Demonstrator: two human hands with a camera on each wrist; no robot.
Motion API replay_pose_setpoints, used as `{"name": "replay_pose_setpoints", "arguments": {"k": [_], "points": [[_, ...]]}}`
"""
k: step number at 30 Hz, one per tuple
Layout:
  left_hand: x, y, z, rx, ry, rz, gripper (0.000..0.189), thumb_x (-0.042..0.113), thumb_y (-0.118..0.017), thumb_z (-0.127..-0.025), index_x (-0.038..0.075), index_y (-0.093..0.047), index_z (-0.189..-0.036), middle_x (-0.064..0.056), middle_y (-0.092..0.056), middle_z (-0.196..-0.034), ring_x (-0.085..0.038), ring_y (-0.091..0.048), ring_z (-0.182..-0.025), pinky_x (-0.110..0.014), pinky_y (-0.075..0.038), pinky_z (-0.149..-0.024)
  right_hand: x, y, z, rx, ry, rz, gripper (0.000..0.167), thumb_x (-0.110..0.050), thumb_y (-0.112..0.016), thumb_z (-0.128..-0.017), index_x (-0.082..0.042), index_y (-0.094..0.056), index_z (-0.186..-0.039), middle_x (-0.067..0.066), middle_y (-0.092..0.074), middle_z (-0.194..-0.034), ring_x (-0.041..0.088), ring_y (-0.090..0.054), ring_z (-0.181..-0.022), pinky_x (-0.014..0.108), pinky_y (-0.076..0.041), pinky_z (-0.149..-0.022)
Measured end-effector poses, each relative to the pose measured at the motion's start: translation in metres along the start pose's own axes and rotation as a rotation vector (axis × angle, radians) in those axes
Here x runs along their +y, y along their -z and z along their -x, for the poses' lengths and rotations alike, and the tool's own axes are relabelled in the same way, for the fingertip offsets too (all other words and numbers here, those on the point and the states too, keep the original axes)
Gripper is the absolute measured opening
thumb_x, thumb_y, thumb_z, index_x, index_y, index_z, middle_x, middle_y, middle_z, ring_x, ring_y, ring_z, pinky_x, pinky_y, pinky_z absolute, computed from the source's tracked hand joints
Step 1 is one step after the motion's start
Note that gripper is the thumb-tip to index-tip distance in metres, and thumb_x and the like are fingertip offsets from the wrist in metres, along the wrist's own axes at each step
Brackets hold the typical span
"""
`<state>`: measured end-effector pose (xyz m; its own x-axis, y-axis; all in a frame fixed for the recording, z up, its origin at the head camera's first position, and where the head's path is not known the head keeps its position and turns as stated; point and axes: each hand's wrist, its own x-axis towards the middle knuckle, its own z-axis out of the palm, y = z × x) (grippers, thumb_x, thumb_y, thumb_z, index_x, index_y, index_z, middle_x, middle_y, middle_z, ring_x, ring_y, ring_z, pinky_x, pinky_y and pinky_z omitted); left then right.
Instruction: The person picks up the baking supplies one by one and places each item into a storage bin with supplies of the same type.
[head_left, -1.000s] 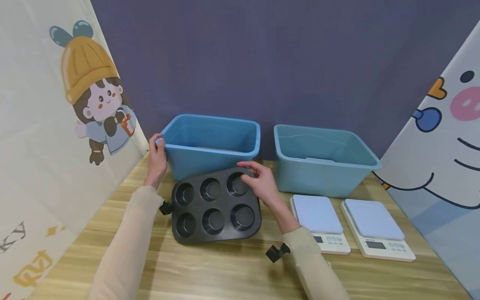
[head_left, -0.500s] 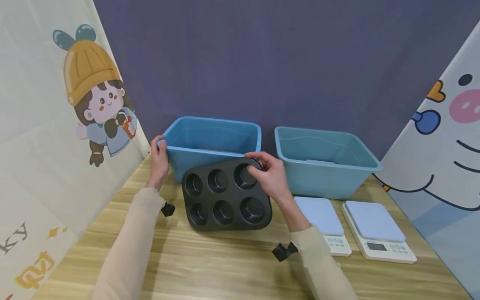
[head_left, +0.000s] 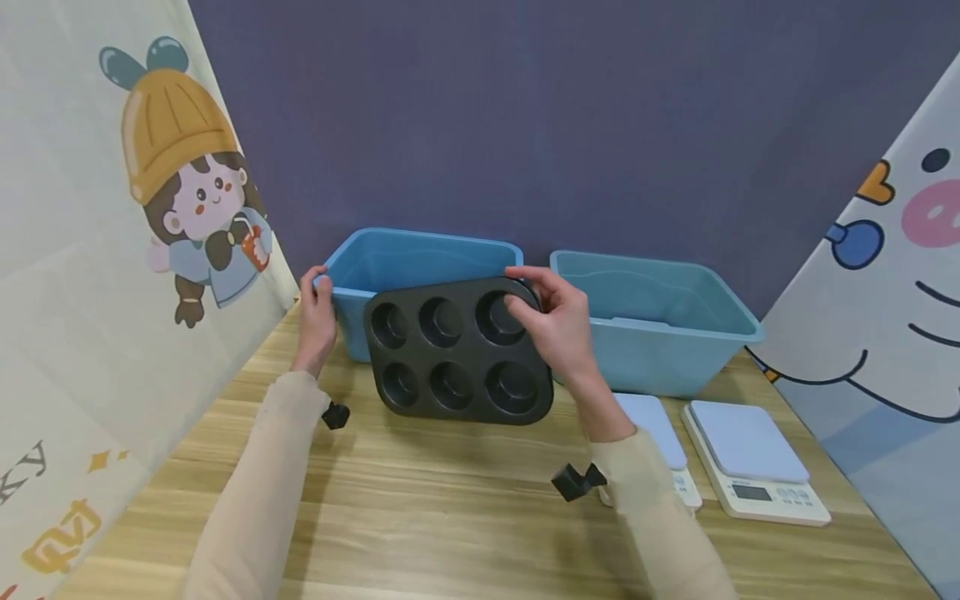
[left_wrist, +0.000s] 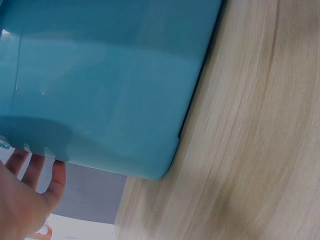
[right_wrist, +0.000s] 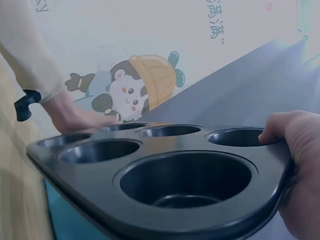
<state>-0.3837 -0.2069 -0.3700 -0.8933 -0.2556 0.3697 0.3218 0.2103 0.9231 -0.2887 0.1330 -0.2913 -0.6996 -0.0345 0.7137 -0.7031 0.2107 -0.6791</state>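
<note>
My right hand [head_left: 558, 321] pinches a dark muffin tin [head_left: 467, 354] by its upper right corner, thumb over the rim of a cup. The tin is tilted up above the table, cups facing me, and overlaps the front of the blue bin [head_left: 442, 250]. In the right wrist view the tin's cups [right_wrist: 185, 182] fill the foreground beside the thumb. At the bin's left front corner, my left hand [head_left: 317, 321] grips the rim. The left wrist view has those fingers [left_wrist: 57, 180] against the bin's side wall [left_wrist: 100, 100].
Right of the blue bin stands a paler teal bin [head_left: 652, 358] with a flat piece inside. Two white kitchen scales [head_left: 757, 442] [head_left: 652, 425] lie in front of it, one partly behind my right forearm. A dark wall panel [head_left: 525, 125] rises behind the wooden table [head_left: 420, 517].
My right hand has raised the muffin tin from low in front of the blue bin, up and slightly right, to the height of the bin's rim. The left hand stays at the corner.
</note>
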Motion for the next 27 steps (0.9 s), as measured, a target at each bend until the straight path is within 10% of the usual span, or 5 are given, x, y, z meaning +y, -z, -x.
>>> {"name": "replay_pose_setpoints", "arguments": {"k": [15, 27], "points": [[-0.002, -0.001, -0.001, 0.038, -0.03, 0.016, 0.044, 0.031, -0.034, -0.108, 0.006, -0.037, -0.144, -0.006, -0.041, -0.118, -0.017, -0.038, -0.103, -0.027, -0.03, -0.091, -0.024, 0.003, -0.022, 0.078, 0.073, -0.012, 0.031, -0.007, -0.074, -0.086, -0.008, -0.072, -0.117, -0.002, -0.048, -0.059, 0.012, -0.036, -0.05, 0.023, -0.03, -0.047], [-0.039, -0.004, -0.02, 0.055, -0.071, 0.017, 0.048, 0.045, -0.032, -0.107, 0.017, -0.038, -0.145, -0.007, -0.039, -0.134, -0.019, -0.037, -0.115, -0.031, -0.029, -0.099, -0.033, 0.004, -0.038, 0.115, 0.121, -0.014, 0.03, -0.007, -0.074, -0.086, -0.008, -0.072, -0.116, -0.002, -0.048, -0.059, 0.011, -0.036, -0.051, 0.023, -0.029, -0.047]]}}
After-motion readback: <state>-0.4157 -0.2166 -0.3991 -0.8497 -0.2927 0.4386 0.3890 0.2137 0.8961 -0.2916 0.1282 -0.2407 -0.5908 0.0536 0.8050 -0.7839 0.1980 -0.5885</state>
